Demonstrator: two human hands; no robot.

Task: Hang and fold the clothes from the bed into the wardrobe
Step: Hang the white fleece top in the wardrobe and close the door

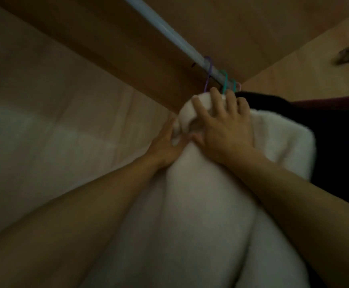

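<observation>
Wardrobe [44,90] interior, seen from below | white fleece garment [200,204] hangs under the rail [169,32], just beside a dark garment [335,142] | right hand [227,129], fingers spread, grips its top | left hand [165,146] pinches its left edge | purple hanger hook [209,69] and teal hanger hook [224,82] on the rail

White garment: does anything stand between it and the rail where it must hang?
Nothing visible does. The white garment, held by the left hand and right hand, sits just under the rail, below a purple hook. Dark clothes hang close on its right.
</observation>
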